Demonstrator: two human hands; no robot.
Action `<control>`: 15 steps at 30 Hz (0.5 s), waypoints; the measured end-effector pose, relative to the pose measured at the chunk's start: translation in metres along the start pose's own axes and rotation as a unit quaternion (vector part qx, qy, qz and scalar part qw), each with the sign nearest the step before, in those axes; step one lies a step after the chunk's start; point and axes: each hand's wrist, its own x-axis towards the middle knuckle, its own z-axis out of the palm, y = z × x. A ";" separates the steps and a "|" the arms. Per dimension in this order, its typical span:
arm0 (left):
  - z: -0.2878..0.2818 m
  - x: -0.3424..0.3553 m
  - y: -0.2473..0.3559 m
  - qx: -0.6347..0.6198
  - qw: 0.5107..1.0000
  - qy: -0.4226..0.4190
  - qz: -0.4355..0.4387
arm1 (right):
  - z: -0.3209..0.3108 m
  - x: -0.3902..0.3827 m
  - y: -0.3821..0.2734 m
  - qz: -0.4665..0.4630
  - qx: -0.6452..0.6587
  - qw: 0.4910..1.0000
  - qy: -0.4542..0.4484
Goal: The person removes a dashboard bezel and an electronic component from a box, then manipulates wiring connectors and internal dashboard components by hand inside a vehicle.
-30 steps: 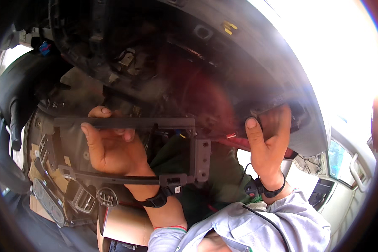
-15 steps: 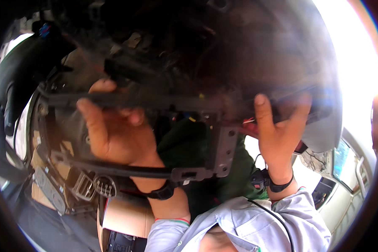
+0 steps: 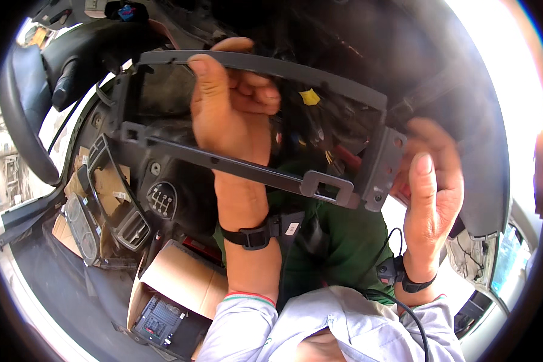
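Note:
A black rectangular plastic frame with a perforated metal bracket at its right end spans the middle of the head view, tilted down to the right. My left hand holds its top bar, thumb in front and fingertips curled behind. My right hand is just right of the bracket, fingers apart and slightly bent; whether it touches the bracket is unclear. Behind the frame are dark dashboard innards, loose wiring and a small yellow tag.
A steering wheel is at upper left. Below it lie trim with air vents and an instrument cluster on cardboard, beside a gear knob. An open cardboard box is at bottom; a car door is at right.
The frame in my left hand has risen and now slants down to the right. My right hand has come away from the dark dashboard edge toward the bracket's outer side, fingers spread.

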 end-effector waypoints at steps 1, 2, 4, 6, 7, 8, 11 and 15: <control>0.001 0.001 -0.003 -0.030 0.999 -0.033 -0.013 | 0.002 -0.002 0.000 0.033 0.027 0.999 -0.013; 0.005 0.000 -0.007 -0.031 0.998 -0.046 -0.016 | -0.004 -0.001 0.001 0.024 0.026 0.996 -0.076; 0.013 0.000 -0.013 -0.033 0.997 -0.070 -0.020 | -0.010 0.000 0.014 0.001 0.081 0.988 -0.135; 0.015 0.005 -0.016 -0.036 0.992 -0.116 -0.014 | -0.015 0.001 0.008 0.009 0.097 0.988 -0.124; 0.019 0.002 -0.018 -0.026 0.992 -0.122 -0.019 | -0.017 0.001 0.007 0.004 0.108 0.988 -0.114; 0.022 0.001 -0.017 -0.015 0.991 -0.127 -0.025 | -0.019 0.001 0.005 -0.001 0.120 0.987 -0.103; 0.023 0.001 -0.015 -0.023 0.986 -0.164 -0.033 | -0.026 -0.004 0.007 -0.017 0.118 0.989 -0.092; 0.023 -0.005 -0.012 0.022 0.985 -0.171 -0.029 | -0.027 -0.006 -0.005 0.025 0.092 0.993 -0.075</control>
